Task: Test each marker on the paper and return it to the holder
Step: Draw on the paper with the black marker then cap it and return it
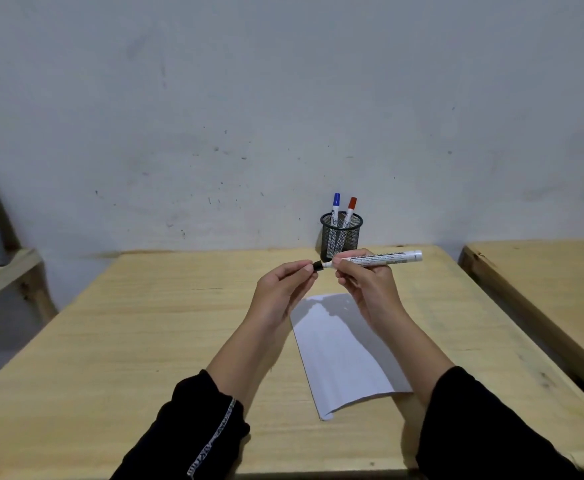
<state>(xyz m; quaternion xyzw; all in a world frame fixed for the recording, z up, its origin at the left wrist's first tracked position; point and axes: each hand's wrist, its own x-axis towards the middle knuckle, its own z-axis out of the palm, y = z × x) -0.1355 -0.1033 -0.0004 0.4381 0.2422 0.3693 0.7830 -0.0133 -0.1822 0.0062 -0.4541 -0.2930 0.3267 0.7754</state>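
Marker (377,259) between both hands (above paper (346,351)), table edges distant.

Two bare hands, left hand (281,285) and right hand (366,285), were in view with forearms uncovered up to about mid-forearm. Both arms wore black long sleeves pushed back from the wrists. Left sleeve (193,431) was loose, bunched at the cuff, with a narrow white-and-black patterned stripe (214,438) running lengthwise down its outer side to the cuff edge. Right sleeve (484,427) was plain black, no stripe visible, fabric smooth and wide at the cuff. No rings, watch or gloves showed. Fingernails looked short, unpainted.
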